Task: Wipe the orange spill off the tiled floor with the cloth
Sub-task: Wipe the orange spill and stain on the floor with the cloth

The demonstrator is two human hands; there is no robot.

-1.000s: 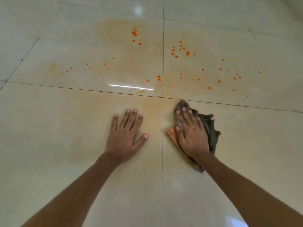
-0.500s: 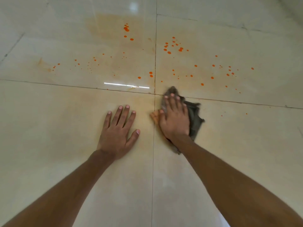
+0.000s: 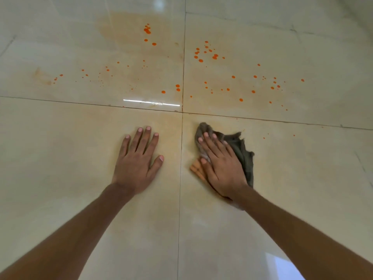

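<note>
Orange droplets of the spill (image 3: 214,56) are scattered over the two far tiles, with a cluster at the back (image 3: 148,30) and a pale orange smear around them. A crumpled grey cloth (image 3: 243,151) lies on the near right tile, just past the tile joint, and its near left corner (image 3: 196,169) is stained orange. My right hand (image 3: 220,165) presses flat on the cloth and covers most of it. On the near left tile my left hand (image 3: 137,160) rests flat on the bare floor with its fingers spread.
The glossy beige tiled floor (image 3: 60,158) fills the view, with dark grout lines crossing just ahead of my hands. A bright light streak (image 3: 151,102) reflects near the cross joint. Faint orange haze tints the near tiles.
My right hand pushed the cloth forward toward the cross joint, then drew it back toward me and to the right. My left hand stayed in place.
</note>
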